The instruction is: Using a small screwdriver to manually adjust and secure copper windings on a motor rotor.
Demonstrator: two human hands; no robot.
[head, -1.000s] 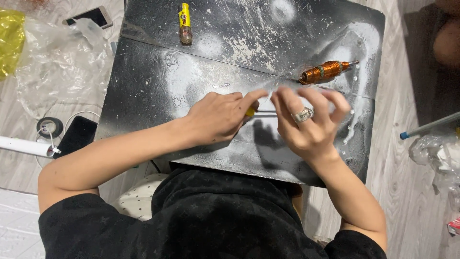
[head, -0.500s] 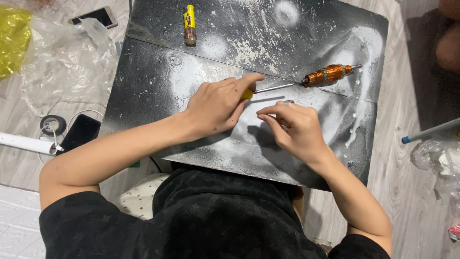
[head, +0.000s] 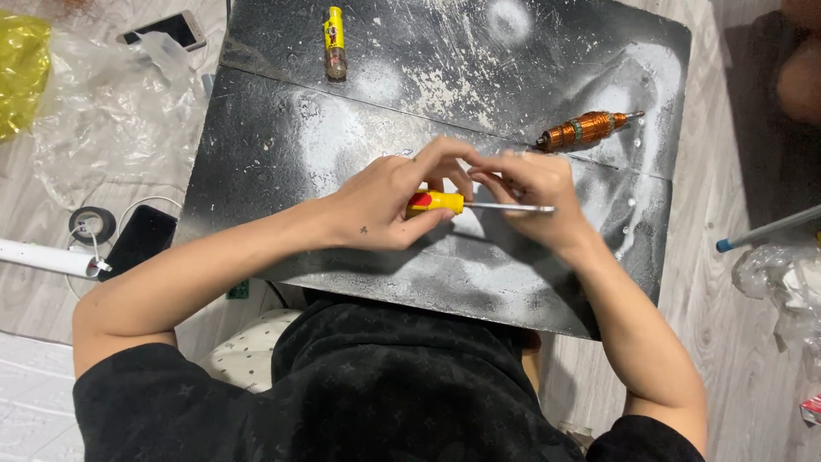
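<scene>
My left hand [head: 376,205] grips the yellow and red handle of a screwdriver [head: 438,202] over the middle of a black, white-dusted board [head: 282,162]. The metal shaft points right and runs across my right hand [head: 539,192]. That hand's fingertips are pinched together and meet my left fingertips just above the shaft. Whether they hold anything small is hidden. A copper-wound motor armature [head: 586,129] lies on the board, apart from both hands, up and to the right.
A yellow lighter [head: 334,38] lies at the board's far edge. On the floor to the left are a clear plastic bag [head: 111,111], two phones [head: 162,30] [head: 141,239], a tape roll [head: 92,224] and a white tube [head: 43,257]. A blue-tipped rod [head: 765,229] lies at right.
Both hands have drawn together at the board's centre. The screwdriver, earlier reaching toward the armature, now sits lower, with its yellow handle showing in my left hand.
</scene>
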